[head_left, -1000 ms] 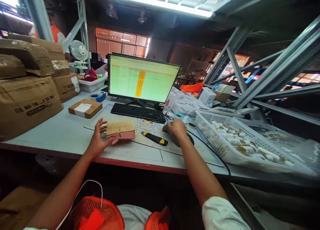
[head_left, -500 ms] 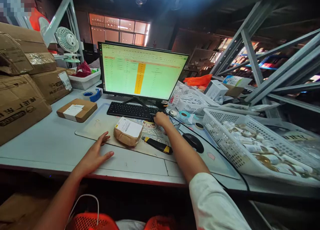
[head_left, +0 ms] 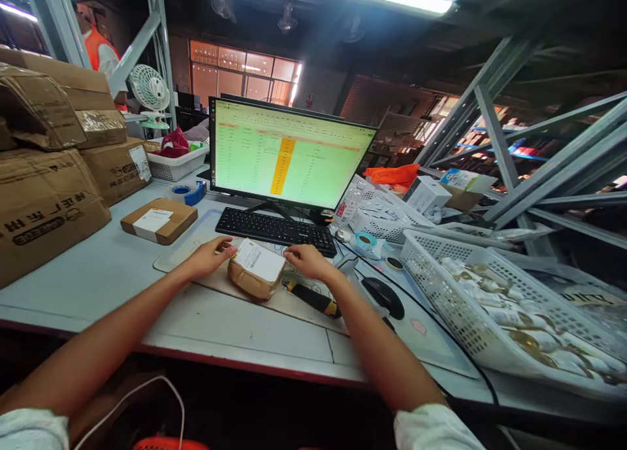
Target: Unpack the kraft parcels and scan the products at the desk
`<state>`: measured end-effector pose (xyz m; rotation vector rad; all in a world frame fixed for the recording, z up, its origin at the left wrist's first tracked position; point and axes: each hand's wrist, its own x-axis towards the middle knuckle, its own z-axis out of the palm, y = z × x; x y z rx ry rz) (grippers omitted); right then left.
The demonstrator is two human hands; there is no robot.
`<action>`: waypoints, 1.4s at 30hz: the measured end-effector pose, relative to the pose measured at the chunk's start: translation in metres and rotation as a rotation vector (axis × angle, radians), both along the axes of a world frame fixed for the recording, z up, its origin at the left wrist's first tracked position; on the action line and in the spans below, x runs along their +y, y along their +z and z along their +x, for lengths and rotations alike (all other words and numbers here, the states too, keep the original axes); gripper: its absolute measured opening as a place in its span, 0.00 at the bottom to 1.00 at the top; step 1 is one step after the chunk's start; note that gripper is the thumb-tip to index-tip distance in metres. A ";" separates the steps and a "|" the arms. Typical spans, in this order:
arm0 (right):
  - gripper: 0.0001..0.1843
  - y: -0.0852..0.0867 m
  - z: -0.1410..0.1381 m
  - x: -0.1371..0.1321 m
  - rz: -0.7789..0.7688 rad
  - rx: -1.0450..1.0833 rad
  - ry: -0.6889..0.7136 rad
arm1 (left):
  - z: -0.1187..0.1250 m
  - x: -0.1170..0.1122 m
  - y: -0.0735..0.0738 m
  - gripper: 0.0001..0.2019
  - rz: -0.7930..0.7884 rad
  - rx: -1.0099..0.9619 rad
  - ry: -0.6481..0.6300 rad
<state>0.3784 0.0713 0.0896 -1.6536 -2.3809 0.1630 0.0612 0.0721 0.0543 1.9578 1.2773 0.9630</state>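
A small brown paper parcel [head_left: 256,287] with a white label lies on the desk mat, in front of the keyboard. At its left upper corner my left hand [head_left: 208,259] has its fingers and thumb closed in on the edge. My right hand [head_left: 309,262] pinches the opposite upper corner with bent fingers. Just right of the parcel, under my right wrist, is a black and yellow utility knife [head_left: 313,298]. The black keyboard [head_left: 255,226] sits behind both hands, below a monitor [head_left: 245,156] showing a spreadsheet.
A flat brown box [head_left: 181,226] with a label lies to the left, near blue tape [head_left: 196,193]. Large cartons [head_left: 49,208] are stacked at far left. On the right are a black mouse [head_left: 383,298], a cable and a white basket [head_left: 441,306] of small labelled items.
My right hand has left the keyboard and come down to the parcel. My left hand has moved up and right to its other side. The view has shifted slightly.
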 end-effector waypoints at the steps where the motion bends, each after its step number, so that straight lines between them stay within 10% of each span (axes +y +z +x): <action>1: 0.18 -0.003 -0.003 -0.007 0.007 0.029 0.036 | 0.007 0.010 -0.001 0.41 0.016 0.003 0.003; 14: 0.25 -0.072 0.001 -0.051 0.300 0.629 0.188 | 0.009 -0.009 -0.069 0.31 -0.143 -0.012 -0.145; 26: 0.18 -0.041 -0.020 -0.060 0.232 0.237 -0.014 | 0.023 -0.029 -0.019 0.48 -0.086 -0.002 -0.320; 34: 0.29 -0.035 -0.042 -0.141 0.216 0.238 -0.363 | 0.045 -0.101 -0.044 0.53 -0.126 -0.373 -0.142; 42: 0.18 -0.040 -0.061 -0.120 0.284 0.291 -0.177 | 0.047 -0.078 -0.037 0.38 -0.175 -0.474 -0.094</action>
